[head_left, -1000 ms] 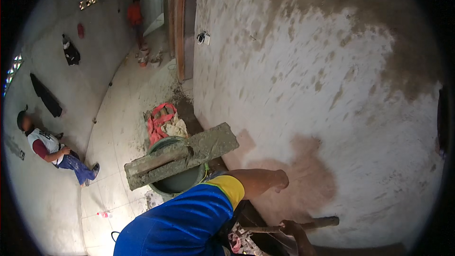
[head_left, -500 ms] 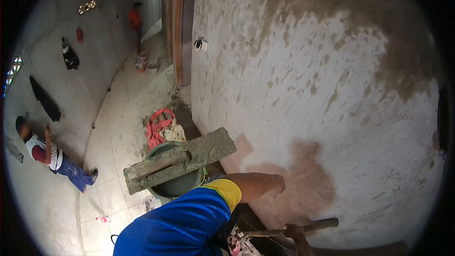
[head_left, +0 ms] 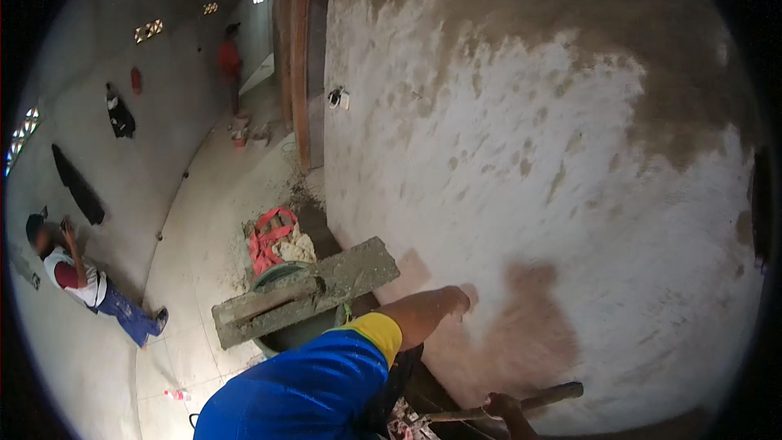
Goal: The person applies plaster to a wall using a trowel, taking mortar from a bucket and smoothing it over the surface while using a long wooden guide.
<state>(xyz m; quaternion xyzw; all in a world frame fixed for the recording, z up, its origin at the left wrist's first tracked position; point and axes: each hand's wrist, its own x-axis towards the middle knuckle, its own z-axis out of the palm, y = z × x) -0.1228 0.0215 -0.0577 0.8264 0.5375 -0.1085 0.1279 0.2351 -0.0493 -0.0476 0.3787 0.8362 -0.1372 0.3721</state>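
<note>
My left arm, in a blue sleeve with a yellow cuff, reaches forward; my left hand (head_left: 456, 300) is at or near the lower wall (head_left: 521, 195), its fingers unclear. My right hand (head_left: 498, 407) grips a long wooden stick (head_left: 546, 396) low on the right. A mortar-coated board (head_left: 358, 265) lies across a green bucket (head_left: 275, 275) beside my arm, with a narrower, handle-like piece (head_left: 273, 295) on top. Behind the bucket are red straps (head_left: 265, 248) and pale cloth (head_left: 295, 246). The wall has damp brown upper areas and a paler, blotched lower part.
A co-worker in white and maroon (head_left: 77, 273) is along the left wall, hand raised near the head. Another person in red (head_left: 230, 57) stands at the corridor's far end beside small buckets (head_left: 239, 137). A wooden doorframe (head_left: 300, 81) borders the right wall. A small bottle (head_left: 176, 393) lies on the tiles.
The scene has shifted downward in view. My left hand appears slightly further left and higher. The nearby co-worker's hand has risen from waist to head; the person in red appears more upright.
</note>
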